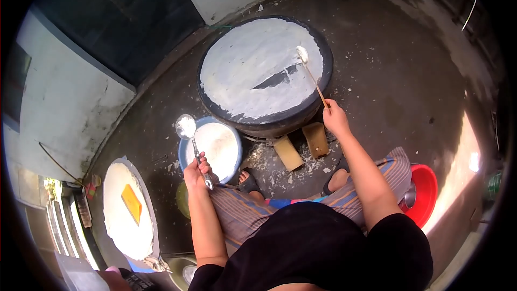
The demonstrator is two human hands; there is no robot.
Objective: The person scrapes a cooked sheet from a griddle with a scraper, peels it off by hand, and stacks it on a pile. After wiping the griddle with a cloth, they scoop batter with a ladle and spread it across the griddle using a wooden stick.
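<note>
My left hand (197,171) is closed around the handle of a metal ladle (186,126), whose bowl is coated with white batter and hangs over the rim of a blue basin. White batter (215,148) fills much of that blue basin (237,139). In my right hand (336,118) is a thin wooden stick (315,82); its batter-covered end rests at the right part of a large round griddle (326,70). A white layer of batter (253,56) covers most of the griddle. A dark bare strip (274,78) shows within it.
Two yellowish blocks (288,153) lie below the griddle, among white scraps on the floor. To the left, a round tray (154,226) holds a stack of white sheets with a yellow-orange piece (131,203) on top. A red basin (431,196) stands by my right knee.
</note>
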